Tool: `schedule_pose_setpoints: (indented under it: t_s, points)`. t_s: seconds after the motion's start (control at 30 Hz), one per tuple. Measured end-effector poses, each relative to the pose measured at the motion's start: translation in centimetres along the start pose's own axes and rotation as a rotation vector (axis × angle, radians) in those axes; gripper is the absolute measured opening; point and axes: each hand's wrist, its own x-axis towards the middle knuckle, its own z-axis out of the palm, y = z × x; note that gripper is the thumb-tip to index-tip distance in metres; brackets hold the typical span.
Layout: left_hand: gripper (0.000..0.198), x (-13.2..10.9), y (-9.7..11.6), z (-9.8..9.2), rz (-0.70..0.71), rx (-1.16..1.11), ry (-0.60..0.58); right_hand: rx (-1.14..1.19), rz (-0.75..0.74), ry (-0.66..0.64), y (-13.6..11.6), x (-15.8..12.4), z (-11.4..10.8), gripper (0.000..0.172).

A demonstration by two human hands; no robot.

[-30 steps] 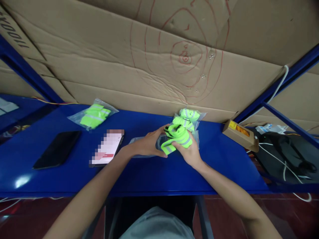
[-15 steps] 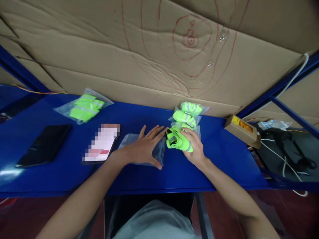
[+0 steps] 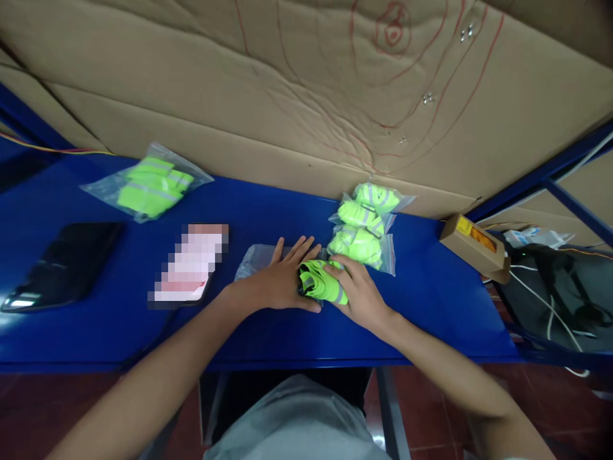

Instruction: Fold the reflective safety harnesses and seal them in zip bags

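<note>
My right hand (image 3: 361, 291) is closed around a rolled neon-yellow reflective vest (image 3: 325, 282) with grey bands and a dark edge. My left hand (image 3: 275, 284) lies spread over a clear plastic bag (image 3: 251, 257), which shows past its fingers and wrist side. The left end of the roll sits by the bag's right end, between my left thumb and fingers. Whether the roll has entered the bag is hidden. Just beyond my right hand, several bagged neon-yellow bundles (image 3: 361, 246) are lined up toward the cardboard wall.
Another bagged neon-yellow piece (image 3: 151, 188) lies at the back left. A lit phone (image 3: 191, 262) and a black device (image 3: 67, 265) rest on the blue table (image 3: 421, 306). A small cardboard box (image 3: 472, 246) stands at the right edge. Cardboard (image 3: 191, 108) walls off the back.
My right hand has carried the rolled vest left, off the bagged bundles and up to my left hand and the bag. The gap between my left thumb and fingers has narrowed.
</note>
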Motion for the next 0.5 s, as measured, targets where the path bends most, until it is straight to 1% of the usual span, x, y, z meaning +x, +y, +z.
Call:
schedule_pose_setpoints:
  t_s: [0.07, 0.13, 0.23, 0.3, 0.4, 0.47, 0.5]
  points:
    - [0.13, 0.0, -0.1, 0.1, 0.018, 0.006, 0.024, 0.069, -0.039, -0.029, 0.3, 0.2, -0.4, 0.061]
    - [0.131, 0.2, -0.1, 0.3, 0.036, -0.004, 0.038, 0.145, -0.074, -0.054, 0.6, 0.4, -0.8, 0.063]
    - [0.129, 0.4, -0.3, 0.3, 0.075, -0.027, 0.058, 0.198, -0.074, -0.079, 0.9, 0.5, -1.0, 0.07]
    - [0.123, 0.7, -0.3, 0.2, 0.116, -0.033, 0.099, 0.213, -0.059, -0.082, 1.1, 0.5, -0.9, 0.073]
    - [0.108, 0.9, -0.2, -0.3, 0.146, -0.052, 0.203, 0.261, -0.025, -0.056, 1.2, 0.4, -0.7, 0.069]
    - [0.1, 0.9, 0.1, -0.8, 0.151, -0.094, 0.257, 0.321, 0.014, -0.001, 0.9, 0.4, -0.8, 0.063]
    - [0.096, 0.8, 0.3, -1.1, 0.155, -0.124, 0.266, 0.356, 0.041, 0.036, 0.8, 0.4, -0.9, 0.061]
